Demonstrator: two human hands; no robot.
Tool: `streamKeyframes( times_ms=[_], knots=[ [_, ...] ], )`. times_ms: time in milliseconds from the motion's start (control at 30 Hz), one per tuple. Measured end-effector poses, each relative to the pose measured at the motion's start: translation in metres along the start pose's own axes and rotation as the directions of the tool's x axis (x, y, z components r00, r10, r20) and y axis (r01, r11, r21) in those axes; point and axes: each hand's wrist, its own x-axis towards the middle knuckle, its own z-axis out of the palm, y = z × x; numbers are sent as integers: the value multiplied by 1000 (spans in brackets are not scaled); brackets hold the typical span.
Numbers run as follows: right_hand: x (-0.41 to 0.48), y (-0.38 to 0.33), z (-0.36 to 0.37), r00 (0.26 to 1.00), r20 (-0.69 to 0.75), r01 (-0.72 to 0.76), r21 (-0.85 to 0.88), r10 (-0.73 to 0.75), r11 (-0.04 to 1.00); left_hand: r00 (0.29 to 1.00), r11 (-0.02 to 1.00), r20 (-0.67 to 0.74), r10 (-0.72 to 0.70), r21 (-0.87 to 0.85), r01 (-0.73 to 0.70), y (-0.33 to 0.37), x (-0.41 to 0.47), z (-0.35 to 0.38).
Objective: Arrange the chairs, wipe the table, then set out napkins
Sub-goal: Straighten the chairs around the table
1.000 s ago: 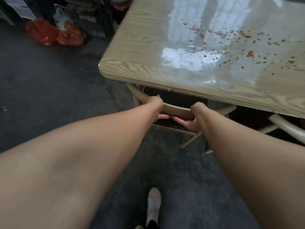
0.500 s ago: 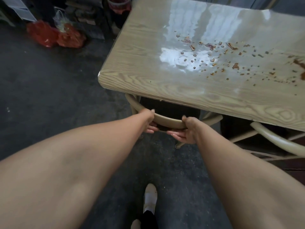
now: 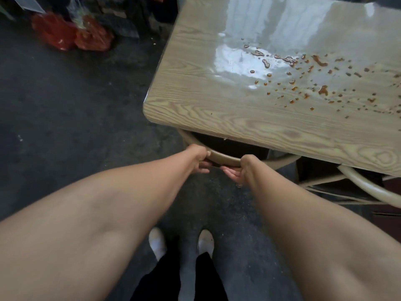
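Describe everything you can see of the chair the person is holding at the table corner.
Only the chair back's top rail shows clearly: a curved, beige, smooth bar that looks like bentwood or painted metal. It sits tucked under the table near the corner, its seat hidden in shadow beneath. The left hand and right hand both grip the rail, fingers curled underneath. Its legs cannot be made out.

both forearms are seen bare, with no sleeves, watch or rings visible on the left hand (image 3: 198, 158) or the right hand (image 3: 239, 170). black trousers (image 3: 160, 279) are worn, loose at the ankle. white shoes (image 3: 158, 242) with rounded toes are worn; a slightly scuffed, greyish surface is shown on the right one.
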Motion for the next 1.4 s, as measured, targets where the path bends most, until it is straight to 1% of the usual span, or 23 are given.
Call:
streamKeyframes(
  times_ms=[100, 200, 300, 367, 467, 567, 633, 700, 867, 967, 1100, 1233, 1400],
  knots=[
    [-10, 3, 4, 1000, -8, -12, 8, 12, 1000, 996, 993, 81, -28, 117, 18, 4, 1, -18],
    [-22, -4, 14, 998, -48, -38, -29, 36, 999, 990, 990, 141, -28, 139, 8, 15, -8, -35],
    [-43, -17, 35, 991, -125, -59, -57, 52, 997, 982, 982, 190, 7, 187, -43, 26, -25, -60],
    [-59, -25, 60, 989, -144, -23, -31, 19, 999, 970, 969, 236, 51, 224, -105, 38, -35, -88],
    [-80, -41, 106, 984, -153, 89, -20, -91, 996, 947, 930, 293, 132, 294, -221, 64, -48, -139],
    [-96, -66, 166, 972, -122, 197, -23, -199, 980, 939, 894, 252, 232, 325, -308, 99, -53, -199],
    [-101, -82, 198, 967, -100, 231, -59, -236, 971, 935, 877, 227, 272, 342, -338, 121, -55, -230],
    [-105, -100, 226, 968, -33, 247, -74, -250, 966, 928, 859, 222, 299, 361, -363, 145, -53, -255],
    [-106, -143, 258, 940, -60, 324, -156, -336, 933, 916, 838, 228, 331, 375, -397, 199, -40, -286],
    [-99, -176, 272, 938, -78, 319, -187, -338, 929, 910, 819, 251, 329, 404, -407, 236, -22, -299],
    [-79, -232, 294, 939, -56, 321, -207, -339, 924, 903, 797, 247, 350, 429, -426, 306, 9, -321],
    [-70, -300, 321, 952, -58, 284, -203, -301, 937, 910, 787, 223, 348, 459, -414, 387, 31, -344],
    [-71, -384, 361, 955, -9, 292, -167, -298, 942, 897, 782, 229, 378, 441, -442, 474, 55, -363]
  ],
)
